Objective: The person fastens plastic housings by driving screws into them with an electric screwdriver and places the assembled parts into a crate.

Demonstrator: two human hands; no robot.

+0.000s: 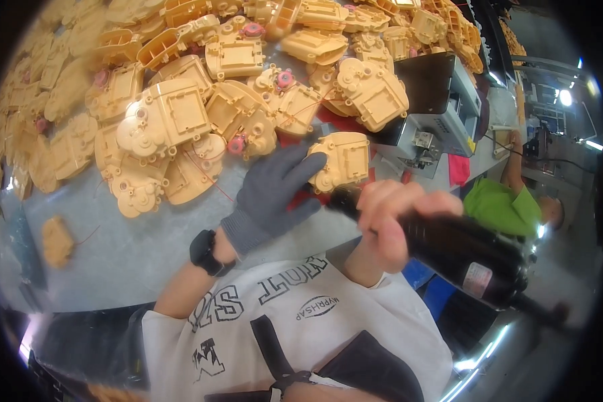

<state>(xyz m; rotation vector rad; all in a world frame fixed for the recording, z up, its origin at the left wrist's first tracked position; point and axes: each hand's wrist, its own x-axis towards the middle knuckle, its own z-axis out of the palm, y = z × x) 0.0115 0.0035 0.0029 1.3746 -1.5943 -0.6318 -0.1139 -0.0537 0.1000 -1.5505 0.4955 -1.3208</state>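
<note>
Driver (449,251) fills the right hand (398,214), fingers curled round its barrel, nose by the near edge of a casing (348,161) just beyond the left hand (268,194). That gloved hand is spread, fingertips on the casing's left edge, thumb apart; how firmly it presses, I cannot tell. For what looks like screwdriving, best keep the driver square to the work and gloved fingers off the bit. Count: one driver, one casing at the hands, one lone part (58,241) left of the glove, one box (425,87) beyond the right hand; heaped casings (171,110) beyond the left overlap too much to count.
</note>
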